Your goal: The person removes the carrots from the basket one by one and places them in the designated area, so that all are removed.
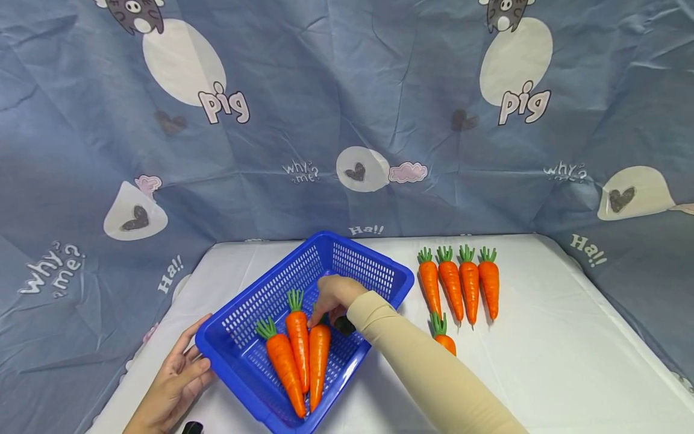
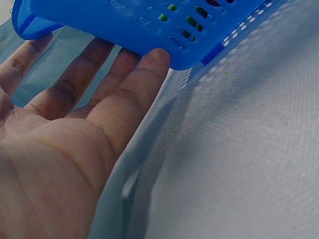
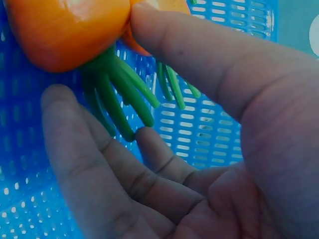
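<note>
A blue plastic basket point(image 1: 238, 380) with slotted walls stands at an angle on the white table. Three orange carrots with green tops lie side by side inside: a left one point(image 1: 285, 371), a middle one point(image 1: 297, 340) and a right one point(image 1: 320, 361). My right hand point(image 1: 338, 293) reaches into the basket over the right carrot's top. In the right wrist view its thumb and fingers stand apart around the green stems point(image 3: 119, 94), the thumb tip against the orange. My left hand point(image 1: 178, 377) touches the basket's left corner with loosely extended fingers point(image 2: 127, 94).
Several more carrots point(image 1: 468, 286) lie in a row on the white table point(image 1: 542, 337), right of the basket. Nearer, another carrot point(image 1: 446, 342) is partly hidden by my right sleeve point(image 1: 423, 367). A printed blue-grey cloth point(image 1: 303, 120) hangs behind and at the sides.
</note>
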Motion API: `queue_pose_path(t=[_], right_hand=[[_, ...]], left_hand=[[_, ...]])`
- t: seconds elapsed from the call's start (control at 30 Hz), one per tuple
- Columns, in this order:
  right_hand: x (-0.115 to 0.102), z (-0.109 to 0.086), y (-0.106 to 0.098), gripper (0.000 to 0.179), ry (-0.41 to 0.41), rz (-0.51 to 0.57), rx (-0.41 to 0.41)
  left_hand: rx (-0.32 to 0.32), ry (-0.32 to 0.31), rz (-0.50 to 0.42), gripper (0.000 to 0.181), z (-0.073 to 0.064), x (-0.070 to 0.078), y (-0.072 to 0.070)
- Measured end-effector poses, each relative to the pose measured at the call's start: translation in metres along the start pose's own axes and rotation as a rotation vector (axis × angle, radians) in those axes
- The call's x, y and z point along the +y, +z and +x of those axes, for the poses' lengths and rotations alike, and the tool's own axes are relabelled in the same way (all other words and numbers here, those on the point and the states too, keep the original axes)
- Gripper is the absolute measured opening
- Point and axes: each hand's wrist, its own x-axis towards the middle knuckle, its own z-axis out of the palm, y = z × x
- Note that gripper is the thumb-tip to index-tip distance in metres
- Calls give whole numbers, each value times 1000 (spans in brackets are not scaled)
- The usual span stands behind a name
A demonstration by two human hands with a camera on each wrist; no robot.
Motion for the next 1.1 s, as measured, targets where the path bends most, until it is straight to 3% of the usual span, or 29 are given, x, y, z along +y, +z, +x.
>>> queue_pose_path(t=[0.57,0.7,0.97,1.1], right_hand=[[0,3,1,41,-27,92,38],[2,1,-2,39,-33,43,51],[10,-8,-9,83,8,-113,-31],[13,-11,-10,85,-7,-168,-87]], left_hand=[[18,-4,23,72,-1,1,1],[10,3,19,73,0,1,2],[-11,2,25,72,0,1,0],[-32,-1,15,72,0,0,-1]])
